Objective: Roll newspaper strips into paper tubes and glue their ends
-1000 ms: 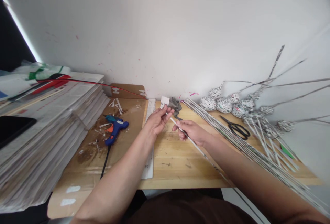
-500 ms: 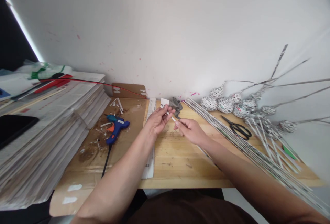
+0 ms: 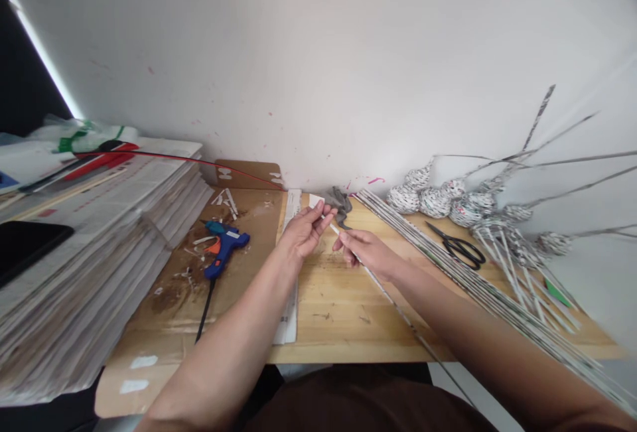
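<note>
Out to the right of your blue glue gun (image 3: 226, 249) runs the wooden tabletop (image 3: 338, 312), and to the gun's left you've got a fat newspaper stack (image 3: 124, 266), which I'd guess sits off to that side to leave you elbow room. Under the gun there's a cardboard sheet (image 3: 259, 216), stained and littered with scraps, so it's probably there to keep glue off the wood. Well right of the gun, a bundle of paper rods (image 3: 423, 246) lies on a slant, likely so you can grab one easily, with the woven paper pieces (image 3: 435, 203) beyond it by the wall. The black scissors (image 3: 448, 241) rest between them.

Just right of the gun are both your hands. Your left hand (image 3: 302, 229) has its fingertips pinched on the upper end of a thin paper tube (image 3: 392, 302), while your right hand (image 3: 365, 253) is wrapped around it a little lower, I reckon to steady it. So a short pale stretch shows between your grips, and the long rest runs out below your right hand, past the front edge. A white paper tag (image 3: 315, 200) pokes up behind your left fingertips; can't tell if you're holding it.
</note>
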`<state>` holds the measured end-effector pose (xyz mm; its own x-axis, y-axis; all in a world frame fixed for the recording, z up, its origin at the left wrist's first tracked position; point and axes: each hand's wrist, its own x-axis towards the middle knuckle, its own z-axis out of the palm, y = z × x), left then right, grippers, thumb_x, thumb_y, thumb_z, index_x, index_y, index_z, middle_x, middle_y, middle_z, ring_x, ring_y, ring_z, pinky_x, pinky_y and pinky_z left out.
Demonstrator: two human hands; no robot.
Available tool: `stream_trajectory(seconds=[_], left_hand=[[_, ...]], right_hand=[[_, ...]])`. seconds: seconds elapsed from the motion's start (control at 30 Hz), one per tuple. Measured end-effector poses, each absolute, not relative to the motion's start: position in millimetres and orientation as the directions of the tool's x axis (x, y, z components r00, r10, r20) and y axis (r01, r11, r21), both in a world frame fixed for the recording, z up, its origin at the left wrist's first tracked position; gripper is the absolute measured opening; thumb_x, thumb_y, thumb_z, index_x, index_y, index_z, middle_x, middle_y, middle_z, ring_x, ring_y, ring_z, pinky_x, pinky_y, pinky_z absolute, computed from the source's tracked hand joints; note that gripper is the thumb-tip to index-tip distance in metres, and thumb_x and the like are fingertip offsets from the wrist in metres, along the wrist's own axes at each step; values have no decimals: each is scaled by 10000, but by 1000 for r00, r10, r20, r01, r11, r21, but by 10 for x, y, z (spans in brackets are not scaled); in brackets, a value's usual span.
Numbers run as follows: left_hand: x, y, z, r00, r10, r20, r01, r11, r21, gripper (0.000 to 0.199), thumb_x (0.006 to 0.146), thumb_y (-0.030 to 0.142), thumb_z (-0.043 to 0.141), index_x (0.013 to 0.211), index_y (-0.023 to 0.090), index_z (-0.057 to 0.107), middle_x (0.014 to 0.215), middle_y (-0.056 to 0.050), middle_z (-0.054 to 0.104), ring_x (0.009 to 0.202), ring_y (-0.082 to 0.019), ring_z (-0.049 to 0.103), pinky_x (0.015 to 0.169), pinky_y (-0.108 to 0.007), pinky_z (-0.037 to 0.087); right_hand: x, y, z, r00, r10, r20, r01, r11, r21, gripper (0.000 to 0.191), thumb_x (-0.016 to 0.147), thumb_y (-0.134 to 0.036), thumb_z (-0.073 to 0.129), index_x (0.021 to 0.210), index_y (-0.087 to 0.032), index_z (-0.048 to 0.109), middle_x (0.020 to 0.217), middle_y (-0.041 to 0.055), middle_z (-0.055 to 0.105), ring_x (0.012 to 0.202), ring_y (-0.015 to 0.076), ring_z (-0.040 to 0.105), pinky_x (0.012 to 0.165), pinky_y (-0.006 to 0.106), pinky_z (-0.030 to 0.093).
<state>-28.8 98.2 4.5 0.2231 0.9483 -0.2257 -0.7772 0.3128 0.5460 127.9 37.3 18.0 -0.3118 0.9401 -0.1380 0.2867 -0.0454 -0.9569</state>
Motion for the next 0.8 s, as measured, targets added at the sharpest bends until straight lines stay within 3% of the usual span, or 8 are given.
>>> stream_trajectory(seconds=[0.1, 0.13, 0.2, 0.27, 0.33, 0.47, 0.63, 0.8], left_hand=[[-292, 986, 39, 222, 948, -229, -767, 315, 559, 91, 838, 66, 591, 754, 80, 624, 707, -57, 679, 713, -142, 708, 652, -177, 585], [-293, 986, 38, 227, 947, -227, -765, 317, 561, 91, 837, 69, 594, 752, 81, 623, 710, -58, 679, 721, -145, 709, 654, -178, 586], [-293, 980, 40, 238, 946, -219, -763, 321, 560, 98, 842, 77, 590, 750, 82, 624, 717, -60, 679, 743, -147, 710, 667, -174, 584], [-291, 968, 48, 242, 946, -214, -764, 322, 559, 107, 851, 83, 580, 756, 81, 629, 723, -60, 679, 756, -145, 710, 684, -173, 582], [-291, 957, 59, 243, 945, -219, -760, 326, 562, 111, 853, 86, 578, 754, 83, 629, 724, -60, 677, 755, -144, 709, 688, -177, 583], [-304, 947, 75, 252, 939, -233, -742, 342, 576, 91, 843, 96, 596, 755, 96, 618, 722, -51, 671, 721, -138, 708, 620, -159, 576], [-317, 962, 67, 286, 929, -234, -742, 369, 560, 72, 836, 114, 613, 767, 95, 618, 726, -49, 674, 715, -131, 708, 575, -130, 561], [-321, 960, 53, 288, 933, -216, -735, 360, 576, 86, 854, 110, 588, 776, 100, 624, 713, -37, 675, 690, -122, 705, 582, -141, 565]], right_hand=[[1272, 360, 175, -208, 975, 78, 430, 162, -888, 322, 812, -504, 574, 761, -186, 571, 566, -25, 456, 538, 118, 409, 537, 248, 313], [1272, 358, 178, -218, 975, 39, 397, 125, -909, 330, 824, -510, 551, 767, -186, 574, 558, -26, 450, 528, 117, 402, 533, 249, 314], [1275, 361, 189, -318, 932, -172, 244, -95, -965, 364, 843, -533, 492, 785, -181, 565, 531, -34, 425, 495, 117, 399, 514, 253, 326], [1275, 370, 198, -426, 846, -321, 121, -299, -947, 378, 829, -552, 492, 798, -179, 542, 508, -49, 399, 465, 113, 393, 494, 251, 330], [1265, 380, 196, -411, 861, -299, 114, -276, -954, 375, 812, -551, 529, 798, -177, 539, 507, -50, 415, 465, 108, 405, 491, 244, 329], [1231, 388, 175, -263, 963, -61, 248, 6, -969, 354, 813, -520, 576, 782, -167, 579, 525, -31, 480, 483, 97, 417, 503, 232, 313], [1234, 392, 149, -425, 857, -292, 46, -301, -952, 407, 832, -578, 502, 814, -174, 549, 507, -53, 412, 447, 101, 395, 471, 239, 314], [1241, 424, 116, -238, 971, -18, 292, 54, -955, 384, 830, -538, 558, 803, -157, 596, 534, -25, 488, 495, 100, 429, 518, 239, 336]])
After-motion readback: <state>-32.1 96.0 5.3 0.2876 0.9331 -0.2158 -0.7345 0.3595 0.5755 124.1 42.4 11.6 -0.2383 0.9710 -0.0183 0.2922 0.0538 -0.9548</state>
